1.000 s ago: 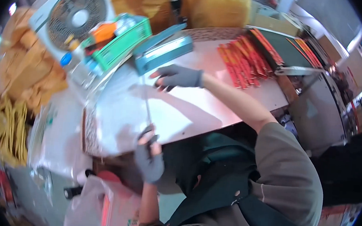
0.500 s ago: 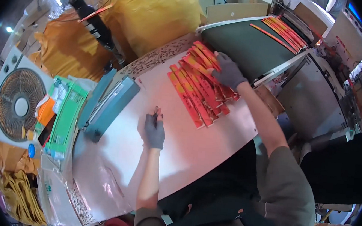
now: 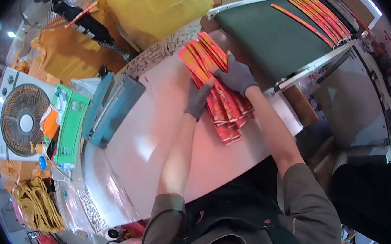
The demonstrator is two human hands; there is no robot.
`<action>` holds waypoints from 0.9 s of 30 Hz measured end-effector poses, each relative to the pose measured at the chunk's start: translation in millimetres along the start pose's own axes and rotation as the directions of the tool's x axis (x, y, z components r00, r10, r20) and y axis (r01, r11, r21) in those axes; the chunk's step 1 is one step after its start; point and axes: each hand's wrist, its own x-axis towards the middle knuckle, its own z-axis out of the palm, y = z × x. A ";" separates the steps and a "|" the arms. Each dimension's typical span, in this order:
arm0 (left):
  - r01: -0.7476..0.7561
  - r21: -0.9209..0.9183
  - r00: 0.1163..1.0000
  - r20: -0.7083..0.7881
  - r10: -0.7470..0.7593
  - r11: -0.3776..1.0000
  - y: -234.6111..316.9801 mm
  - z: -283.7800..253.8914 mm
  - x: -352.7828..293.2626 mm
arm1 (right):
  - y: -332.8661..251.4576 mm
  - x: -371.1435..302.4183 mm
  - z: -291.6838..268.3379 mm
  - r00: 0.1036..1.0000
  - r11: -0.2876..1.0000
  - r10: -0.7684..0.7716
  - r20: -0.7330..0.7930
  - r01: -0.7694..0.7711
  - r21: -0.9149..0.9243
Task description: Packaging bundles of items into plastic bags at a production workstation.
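The person works with both hands on one bundle of thin red and yellow packets (image 3: 227, 107), which lies slantwise over the right part of the pale table (image 3: 153, 127), near the dark green conveyor belt (image 3: 258, 37). The left hand (image 3: 196, 98), in a grey glove with the fingertips uncovered, is at the left edge of the bundle; its thumb is on top of the packets and the hand is partly closed against their side, grasping them. How its other fingers are placed under or behind the packets, one cannot tell well. The right hand (image 3: 237, 76), in a similar grey glove, is curved over the right edge, with the thumb reaching across the top face and the other fingers bent along the side, so it also grasps the bundle, not in a full fist. The two thumbs are near each other. The packets overlap like a loose fan, and their lower ends are uneven. On the belt lie more red packets (image 3: 318, 19) in a row, well apart from the hands. To the left, a blue-grey long device (image 3: 121, 111) stands on the table, beside a green basket (image 3: 70, 129).
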 end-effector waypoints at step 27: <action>-0.217 0.107 0.976 0.030 0.215 0.970 163.5 -32.5 -251.1 | -89.4 -202.2 37.8 0.603 0.244 -0.780 -0.167 0.539 0.806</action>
